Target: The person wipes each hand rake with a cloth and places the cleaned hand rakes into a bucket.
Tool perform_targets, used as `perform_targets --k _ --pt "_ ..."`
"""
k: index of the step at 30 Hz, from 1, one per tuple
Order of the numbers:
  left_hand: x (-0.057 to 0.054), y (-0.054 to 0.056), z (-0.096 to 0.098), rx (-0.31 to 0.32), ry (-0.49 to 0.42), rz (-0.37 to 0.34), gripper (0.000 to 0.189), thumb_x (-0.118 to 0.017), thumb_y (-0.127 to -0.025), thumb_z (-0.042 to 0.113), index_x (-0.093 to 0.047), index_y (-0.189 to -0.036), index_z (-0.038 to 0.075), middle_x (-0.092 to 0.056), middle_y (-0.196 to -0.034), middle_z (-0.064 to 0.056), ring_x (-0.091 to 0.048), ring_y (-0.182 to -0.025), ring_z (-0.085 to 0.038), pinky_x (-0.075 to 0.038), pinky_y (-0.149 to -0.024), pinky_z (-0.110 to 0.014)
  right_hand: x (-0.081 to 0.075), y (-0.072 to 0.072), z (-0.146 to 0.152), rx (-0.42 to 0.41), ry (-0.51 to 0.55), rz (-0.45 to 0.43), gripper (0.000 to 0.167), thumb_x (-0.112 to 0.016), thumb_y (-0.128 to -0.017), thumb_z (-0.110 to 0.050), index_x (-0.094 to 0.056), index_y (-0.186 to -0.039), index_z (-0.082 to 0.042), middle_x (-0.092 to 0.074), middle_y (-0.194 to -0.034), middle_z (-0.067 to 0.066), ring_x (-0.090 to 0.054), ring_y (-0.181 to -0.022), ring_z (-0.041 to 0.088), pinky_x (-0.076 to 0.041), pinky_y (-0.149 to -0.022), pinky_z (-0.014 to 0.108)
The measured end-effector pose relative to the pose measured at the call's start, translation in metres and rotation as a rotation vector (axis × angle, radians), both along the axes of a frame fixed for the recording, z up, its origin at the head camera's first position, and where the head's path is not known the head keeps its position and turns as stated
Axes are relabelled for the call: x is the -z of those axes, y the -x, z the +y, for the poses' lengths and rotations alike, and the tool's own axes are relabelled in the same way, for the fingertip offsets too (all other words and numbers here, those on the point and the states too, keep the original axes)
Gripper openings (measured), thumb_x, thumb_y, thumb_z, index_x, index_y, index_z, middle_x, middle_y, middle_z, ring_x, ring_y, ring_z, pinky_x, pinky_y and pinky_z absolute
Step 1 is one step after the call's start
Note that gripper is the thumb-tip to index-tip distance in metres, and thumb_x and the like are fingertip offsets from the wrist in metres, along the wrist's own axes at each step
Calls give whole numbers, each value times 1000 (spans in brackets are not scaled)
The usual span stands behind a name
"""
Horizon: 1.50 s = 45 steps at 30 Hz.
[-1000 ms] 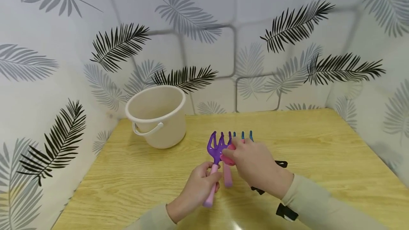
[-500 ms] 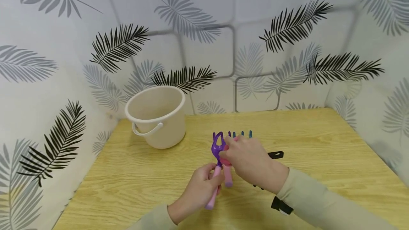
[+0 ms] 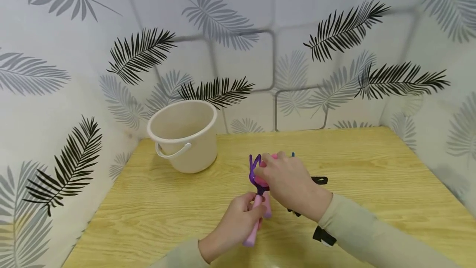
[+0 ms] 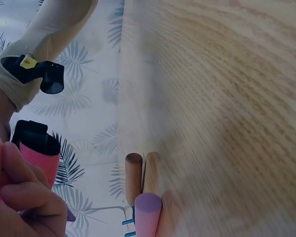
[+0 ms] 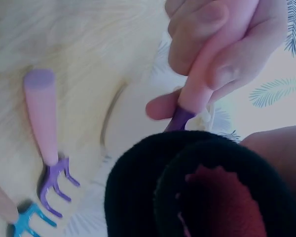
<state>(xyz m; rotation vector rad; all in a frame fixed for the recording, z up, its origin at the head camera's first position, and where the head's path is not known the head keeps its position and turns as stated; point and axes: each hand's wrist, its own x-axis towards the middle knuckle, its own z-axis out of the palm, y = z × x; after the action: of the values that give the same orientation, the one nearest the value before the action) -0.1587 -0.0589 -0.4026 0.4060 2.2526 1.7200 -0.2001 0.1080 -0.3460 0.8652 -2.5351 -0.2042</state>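
My left hand (image 3: 238,216) grips the pink handle (image 3: 253,226) of a purple hand fork (image 3: 253,175), held above the table with its tines pointing away. My right hand (image 3: 288,183) holds a pink cloth with black edging (image 5: 138,182) against the fork's head, hiding part of it. In the left wrist view, the pink cloth (image 4: 42,160) and its black edge sit beside the left fingers. Below lie a purple hand rake with a pink handle (image 5: 42,118) and a blue rake (image 5: 29,219), mostly hidden by the right hand in the head view.
A cream bucket (image 3: 186,144) with its handle hanging down stands at the back left of the wooden table (image 3: 156,214). Behind it rises a leaf-patterned backdrop (image 3: 245,61). A black loop (image 3: 320,180) shows beyond the right hand.
The fork has shifted to the right and turned, so more of its head lies behind the right hand. That hand has slid slightly left with the cloth, covering more rake tines.
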Motion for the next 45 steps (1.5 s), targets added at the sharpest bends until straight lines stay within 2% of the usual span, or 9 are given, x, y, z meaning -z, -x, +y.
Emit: perform_targets --k 4,8,12,16,25,28,36,40,45 --pt "2 0 2 9 22 8 23 -60 -94 14 -61 -110 -3 -56 -61 -2 -48 -46 -8 -38 -42 -20 3 1 -4 4 31 -25 34 -78 -75 -13 -73 -103 -31 -62 -97 2 -62 -72 27 -44 -38 32" --pt "3 3 1 -37 13 0 26 -61 -95 20 -64 -110 -2 -58 -62 -3 -50 -48 -8 -40 -44 -20 4 -2 -1 6 17 -88 31 -75 -77 -9 -74 -101 -29 -62 -97 3 -61 -73 27 -45 -40 32" --pt "4 6 -3 -73 8 15 36 -60 -96 22 -63 -121 -5 -60 -62 -2 -51 -49 -8 -40 -44 -20 4 -4 5 42 -11 -137 25 -75 -79 -7 -76 -94 -27 -63 -92 2 -58 -66 24 -47 -43 33" --pt "4 6 -4 -65 16 28 37 -60 -96 16 -62 -126 -6 -60 -63 -1 -52 -50 -8 -41 -44 -19 2 -3 8 50 -3 -140 18 -77 -80 -12 -76 -90 -28 -62 -86 0 -54 -59 21 -44 -40 32" --pt "7 3 -1 -24 44 29 28 -63 -92 15 -66 -114 0 -56 -60 -1 -50 -47 -8 -40 -43 -19 1 -2 -7 28 96 -87 35 -79 -75 -12 -75 -106 -29 -65 -100 7 -60 -66 26 -51 -44 36" --pt "6 3 -2 -39 52 44 29 -62 -95 19 -65 -117 0 -59 -62 -3 -51 -48 -8 -41 -43 -20 3 -1 -6 30 120 -74 33 -78 -76 -12 -75 -104 -28 -64 -97 6 -57 -62 24 -49 -43 34" --pt "4 6 -5 -108 15 78 38 -62 -97 24 -63 -125 -2 -61 -65 -2 -52 -50 -8 -41 -44 -19 -2 -4 2 125 68 -157 21 -77 -79 -13 -78 -96 -23 -64 -83 4 -48 -51 16 -44 -40 28" --pt "5 7 -4 -86 12 78 37 -61 -96 19 -64 -126 -1 -60 -64 0 -51 -49 -8 -40 -44 -19 -4 -5 2 157 54 -140 21 -77 -78 -14 -77 -96 -26 -65 -87 4 -49 -51 16 -41 -38 29" --pt "7 4 0 -14 19 63 30 -63 -93 13 -68 -120 1 -57 -60 0 -49 -46 -7 -40 -43 -17 -4 -6 -5 111 98 -68 29 -75 -78 -14 -76 -105 -26 -64 -90 6 -53 -53 20 -42 -35 31"
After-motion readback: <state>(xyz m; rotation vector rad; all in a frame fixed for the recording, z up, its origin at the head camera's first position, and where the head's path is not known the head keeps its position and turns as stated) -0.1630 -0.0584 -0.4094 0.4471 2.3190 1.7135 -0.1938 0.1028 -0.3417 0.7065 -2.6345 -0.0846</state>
